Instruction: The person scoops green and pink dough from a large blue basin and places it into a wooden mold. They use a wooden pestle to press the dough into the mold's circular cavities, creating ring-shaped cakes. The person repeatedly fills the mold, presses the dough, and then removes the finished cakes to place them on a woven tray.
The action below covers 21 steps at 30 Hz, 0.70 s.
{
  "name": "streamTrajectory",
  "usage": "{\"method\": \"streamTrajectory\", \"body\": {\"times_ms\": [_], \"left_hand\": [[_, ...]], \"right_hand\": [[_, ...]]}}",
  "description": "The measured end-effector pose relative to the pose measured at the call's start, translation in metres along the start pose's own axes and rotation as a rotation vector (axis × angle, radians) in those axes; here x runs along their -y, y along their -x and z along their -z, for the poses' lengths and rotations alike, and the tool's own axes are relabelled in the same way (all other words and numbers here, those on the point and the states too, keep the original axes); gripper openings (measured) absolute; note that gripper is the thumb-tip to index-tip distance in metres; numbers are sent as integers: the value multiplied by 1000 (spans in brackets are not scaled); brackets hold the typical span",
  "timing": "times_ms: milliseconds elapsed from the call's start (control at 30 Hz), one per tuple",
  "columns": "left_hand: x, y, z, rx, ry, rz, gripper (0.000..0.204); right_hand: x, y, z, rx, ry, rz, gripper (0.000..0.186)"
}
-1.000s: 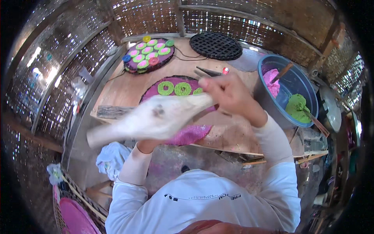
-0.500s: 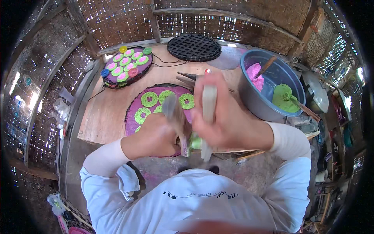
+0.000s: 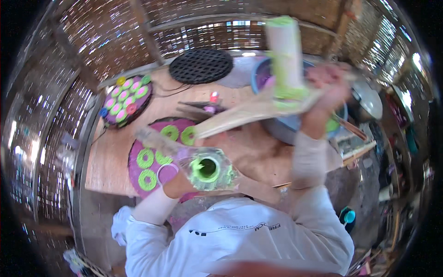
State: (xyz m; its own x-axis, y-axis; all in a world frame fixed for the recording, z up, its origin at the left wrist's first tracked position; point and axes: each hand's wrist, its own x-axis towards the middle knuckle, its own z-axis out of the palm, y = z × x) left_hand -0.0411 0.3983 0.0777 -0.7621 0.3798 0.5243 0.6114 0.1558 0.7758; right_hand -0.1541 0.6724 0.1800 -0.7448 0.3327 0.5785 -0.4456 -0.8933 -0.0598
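Observation:
My left hand [image 3: 177, 185] is closed on a wooden press body [image 3: 229, 171] with a round hole in its middle. Green dough clings around the hole, and part of that hand is hidden behind the body. Blurred by motion, my right hand [image 3: 328, 90] grips one end of a long wooden plunger bar [image 3: 240, 115]. A pale cylinder [image 3: 284, 51] smeared with green dough stands up from the bar, apart from the body. Beneath the press body lies a round purple tray [image 3: 136, 171] with several green dough rings [image 3: 145, 158].
A grey-blue basin [image 3: 277, 134] sits behind the plunger, with a wooden-handled tool [image 3: 354, 130] in it. Farther left is a smaller tray of green-and-pink pieces [image 3: 122, 96] with coloured discs. A black woven round rack [image 3: 201, 66] lies at the back, beside dark flat tools [image 3: 196, 110].
The two press parts have come apart. My right hand has lifted the plunger up and right, over the basin. The press body has tipped so its hole shows. The head view has shifted.

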Motion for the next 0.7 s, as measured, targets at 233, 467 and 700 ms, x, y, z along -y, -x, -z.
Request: {"method": "streamTrajectory", "body": {"times_ms": [233, 467, 700], "left_hand": [[-3, -77, 2, -471, -15, -916, 26], [9, -49, 56, -809, -346, -445, 47], [19, -34, 77, -620, -292, 134, 43]], "right_hand": [[-52, 68, 58, 34, 732, -642, 23], [145, -16, 115, 674, 3109, -103, 18], [180, -36, 133, 1189, 3056, -417, 11]]}}
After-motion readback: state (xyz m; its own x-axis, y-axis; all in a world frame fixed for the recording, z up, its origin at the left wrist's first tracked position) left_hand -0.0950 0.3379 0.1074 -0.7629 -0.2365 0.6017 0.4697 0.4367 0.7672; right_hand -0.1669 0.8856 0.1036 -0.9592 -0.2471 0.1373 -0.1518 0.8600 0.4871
